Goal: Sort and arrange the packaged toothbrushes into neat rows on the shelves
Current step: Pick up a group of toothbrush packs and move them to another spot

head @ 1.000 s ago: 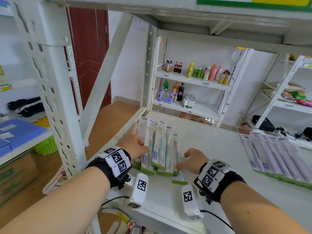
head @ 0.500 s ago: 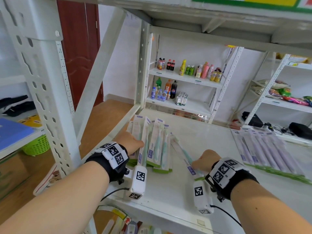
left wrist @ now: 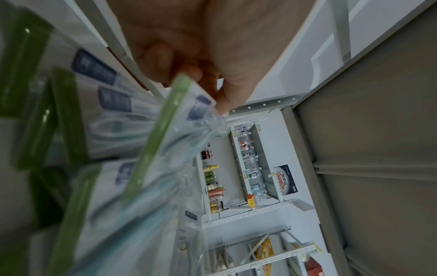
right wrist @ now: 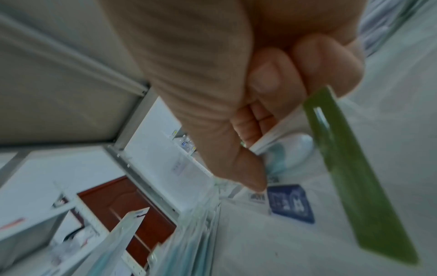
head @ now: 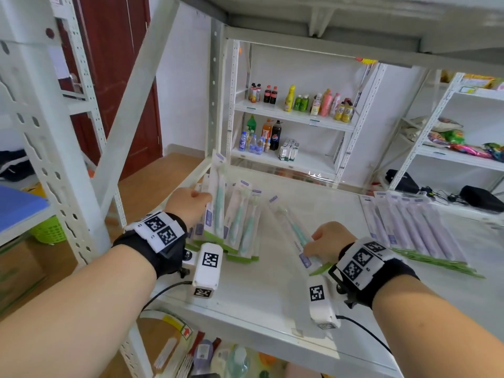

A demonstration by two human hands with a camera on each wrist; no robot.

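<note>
Head view: white shelf (head: 272, 290) carrying, at right, a row of purple packaged toothbrushes (head: 414, 230) and, at left, a fanned group of green-edged packs (head: 240, 227). Left hand (head: 188, 204) pinches one green pack (head: 216, 205), raised and tilted above the group. Right hand (head: 331, 241) pinches a separate green pack (head: 296, 236), lying slantwise, well apart from the group.
</note>
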